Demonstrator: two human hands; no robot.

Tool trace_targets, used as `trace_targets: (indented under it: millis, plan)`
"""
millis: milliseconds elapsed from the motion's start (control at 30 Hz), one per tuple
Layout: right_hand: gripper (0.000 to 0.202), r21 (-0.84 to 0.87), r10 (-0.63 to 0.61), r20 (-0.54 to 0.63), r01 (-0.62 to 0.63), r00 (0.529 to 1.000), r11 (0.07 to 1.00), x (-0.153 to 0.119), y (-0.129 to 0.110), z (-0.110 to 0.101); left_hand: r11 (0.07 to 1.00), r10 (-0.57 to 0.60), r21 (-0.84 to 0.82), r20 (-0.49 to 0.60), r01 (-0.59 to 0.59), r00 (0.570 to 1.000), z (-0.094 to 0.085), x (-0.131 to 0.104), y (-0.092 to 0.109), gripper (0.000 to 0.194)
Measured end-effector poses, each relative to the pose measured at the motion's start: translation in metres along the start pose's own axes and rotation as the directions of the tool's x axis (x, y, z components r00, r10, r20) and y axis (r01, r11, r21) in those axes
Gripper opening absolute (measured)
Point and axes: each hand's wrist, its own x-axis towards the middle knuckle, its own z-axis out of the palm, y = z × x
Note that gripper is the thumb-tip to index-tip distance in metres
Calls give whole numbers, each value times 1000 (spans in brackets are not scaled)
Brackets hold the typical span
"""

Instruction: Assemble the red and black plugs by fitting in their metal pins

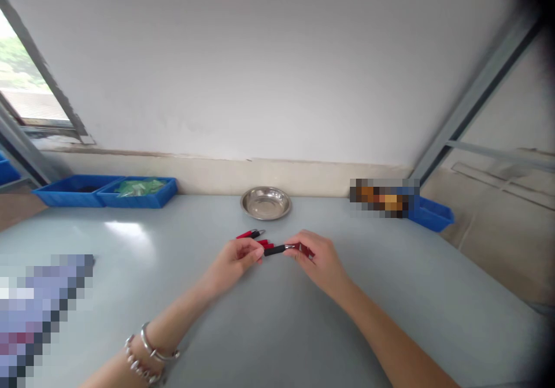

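Observation:
Between my two hands, a little above the grey tabletop, is a black pen (274, 250) with a silver tip end pointing right. My left hand (236, 261) pinches its left end between thumb and fingers. The fingers of my right hand (315, 256) close on the silver end. Just behind my left hand lie several red and black pens (251, 234) on the table, partly hidden by my fingers. A round, shallow steel dish (265, 203) stands beyond them near the wall.
Two blue trays stand at the back left: one (78, 191) with something dark inside, the other (162, 196) holding green plastic bags (141, 187). At the back right is a blue bin (431, 213) beside a blurred-out item (381, 197). Another blurred-out object (39, 301) lies at the left.

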Motion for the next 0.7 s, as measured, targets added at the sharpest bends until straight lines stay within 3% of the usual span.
trace_targets:
  millis: [400,700]
  plan:
    - [36,-64,181,149,-173,972,983,1,-7,1,999,33,27,-33,-32,999,0,3,-4,30]
    - [37,-68,209,216,-199,954,978,1,-10,0,988,84,139,-89,-71,992,-1,2,-5,28]
